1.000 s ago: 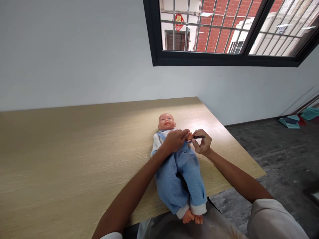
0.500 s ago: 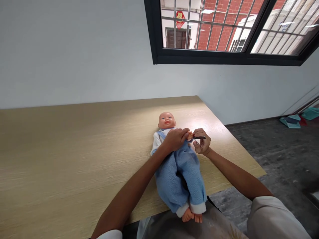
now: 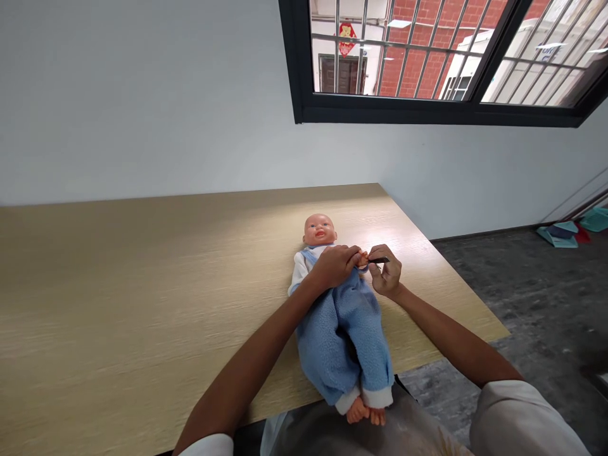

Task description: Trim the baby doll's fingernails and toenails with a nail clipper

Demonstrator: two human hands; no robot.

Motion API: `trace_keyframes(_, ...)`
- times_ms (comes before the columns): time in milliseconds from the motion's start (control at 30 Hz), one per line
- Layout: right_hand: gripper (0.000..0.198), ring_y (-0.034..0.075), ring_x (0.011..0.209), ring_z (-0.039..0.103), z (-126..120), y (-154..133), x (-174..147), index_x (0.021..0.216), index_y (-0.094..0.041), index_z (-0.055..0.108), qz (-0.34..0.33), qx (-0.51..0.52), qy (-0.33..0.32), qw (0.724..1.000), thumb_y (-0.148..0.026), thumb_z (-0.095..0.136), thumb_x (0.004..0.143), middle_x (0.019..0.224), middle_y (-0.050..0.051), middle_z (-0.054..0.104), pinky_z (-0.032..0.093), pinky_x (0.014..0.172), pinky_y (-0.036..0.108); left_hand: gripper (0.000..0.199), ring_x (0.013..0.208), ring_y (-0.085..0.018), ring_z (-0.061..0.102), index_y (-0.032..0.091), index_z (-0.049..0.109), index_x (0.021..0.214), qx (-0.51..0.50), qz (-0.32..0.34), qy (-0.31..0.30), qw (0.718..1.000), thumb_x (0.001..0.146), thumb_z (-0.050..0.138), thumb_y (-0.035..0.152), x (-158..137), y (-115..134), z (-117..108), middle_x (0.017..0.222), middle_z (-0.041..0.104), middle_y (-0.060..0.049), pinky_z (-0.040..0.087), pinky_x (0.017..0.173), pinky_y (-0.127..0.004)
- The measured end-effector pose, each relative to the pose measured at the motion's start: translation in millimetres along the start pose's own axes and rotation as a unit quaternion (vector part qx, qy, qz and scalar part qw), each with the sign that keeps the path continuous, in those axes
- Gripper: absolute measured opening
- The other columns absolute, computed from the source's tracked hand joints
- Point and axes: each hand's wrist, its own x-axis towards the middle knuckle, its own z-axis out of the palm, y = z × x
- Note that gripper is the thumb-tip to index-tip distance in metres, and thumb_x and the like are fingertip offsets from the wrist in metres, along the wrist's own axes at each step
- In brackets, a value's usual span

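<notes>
A baby doll [image 3: 339,316] in a blue fleece outfit with white sleeves and cuffs lies on its back on the table, its feet hanging over the front edge. My left hand [image 3: 336,265] rests across its chest, with the fingers closed round the doll's small hand [image 3: 363,258]. From the right, my right hand [image 3: 387,271] grips a small dark nail clipper [image 3: 379,260] between thumb and fingers. The clipper's tip meets the doll's fingertips, and its lever looks pressed down. My own fingers hide part of the doll's hand.
The pale wooden table [image 3: 142,304] stretches far to the left, and its right edge slants past my right forearm. A grey wall [image 3: 190,101] with a barred, black-framed window [image 3: 427,113] rises behind. Turquoise dustpans [image 3: 558,234] lie on the dark floor at the right.
The clipper's lever stood apart from its body before and now looks squeezed against it. Both hands and the doll stay nearly in place; the view has shifted slightly.
</notes>
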Motion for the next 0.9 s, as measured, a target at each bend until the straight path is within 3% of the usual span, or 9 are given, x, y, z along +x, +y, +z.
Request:
trace_keyframes(233,0.029,-0.006,0.082,0.048,-3,0,2,0.070,-0.004,0.054,0.008,-0.017,-0.048,0.999,-0.029,0.051,0.084,0.071,0.005,0.053,0.040,0.072,0.007,0.037,0.092,-0.017,0.061,0.019,0.065,0.109,-0.002,0.021,-0.027,0.999,0.104,0.033,0.037,-1,-3,-2,0.097,0.067,-0.006,0.040,0.082,-0.029)
trace_keyframes(367,0.033,-0.009,0.070,0.044,-6,2,1,0.073,-0.004,0.052,0.023,-0.032,-0.029,0.999,-0.034,0.047,0.086,0.070,0.003,0.050,0.037,0.064,0.004,0.027,0.102,-0.019,0.059,0.027,0.069,0.109,-0.002,0.046,-0.102,0.994,0.099,0.048,0.040,0,-6,-2,0.105,0.066,-0.003,0.037,0.091,-0.032)
trace_keyframes(533,0.032,-0.010,0.067,0.044,-9,0,7,0.077,-0.004,0.053,0.046,-0.066,-0.018,0.997,-0.033,0.045,0.088,0.069,0.001,0.051,0.037,0.064,0.003,0.032,0.119,-0.028,0.051,0.025,0.059,0.127,0.094,0.015,-0.146,0.985,0.097,0.051,0.032,-10,14,-21,0.124,0.060,-0.008,0.039,0.097,-0.044)
trace_keyframes(633,0.029,-0.010,0.067,0.045,-10,-3,9,0.077,-0.004,0.054,0.048,-0.069,-0.021,0.996,-0.030,0.046,0.087,0.069,0.001,0.052,0.037,0.064,0.002,0.053,0.125,-0.034,0.047,0.023,0.049,0.136,0.127,0.004,-0.155,0.980,0.087,0.066,0.031,-35,47,-50,0.135,0.052,-0.012,0.044,0.093,-0.046)
trace_keyframes(733,0.024,-0.011,0.068,0.045,-9,-5,10,0.077,-0.004,0.054,0.045,-0.060,-0.019,0.997,-0.026,0.049,0.086,0.071,0.000,0.053,0.037,0.066,0.002,0.067,0.107,-0.026,0.056,0.028,0.050,0.133,0.054,0.106,-0.207,0.971,0.075,0.078,0.046,-72,86,-67,0.126,0.058,-0.007,0.049,0.084,-0.039)
trace_keyframes(800,0.022,-0.011,0.068,0.045,-8,-5,9,0.078,-0.004,0.054,0.042,-0.050,-0.018,0.998,-0.024,0.049,0.085,0.071,0.000,0.052,0.037,0.067,0.002,0.063,0.105,-0.029,0.055,0.027,0.059,0.116,0.085,0.178,-0.230,0.953,0.064,0.083,0.051,-98,104,-59,0.116,0.058,-0.010,0.048,0.089,-0.048)
trace_keyframes(833,0.022,-0.011,0.069,0.045,-8,-5,8,0.078,-0.004,0.054,0.040,-0.044,-0.020,0.998,-0.024,0.050,0.085,0.071,0.000,0.052,0.037,0.067,0.002,0.058,0.110,-0.034,0.052,0.024,0.061,0.105,0.122,0.183,-0.216,0.951,0.060,0.084,0.052,-111,110,-51,0.115,0.057,-0.012,0.043,0.096,-0.057)
trace_keyframes(900,0.021,-0.010,0.069,0.045,-7,-4,5,0.079,-0.005,0.054,0.037,-0.036,-0.028,0.998,-0.025,0.052,0.084,0.071,0.000,0.052,0.038,0.068,0.003,0.051,0.113,-0.040,0.049,0.023,0.060,0.103,0.173,0.187,-0.193,0.947,0.063,0.079,0.049,-132,112,-29,0.104,0.059,-0.013,0.032,0.101,-0.068)
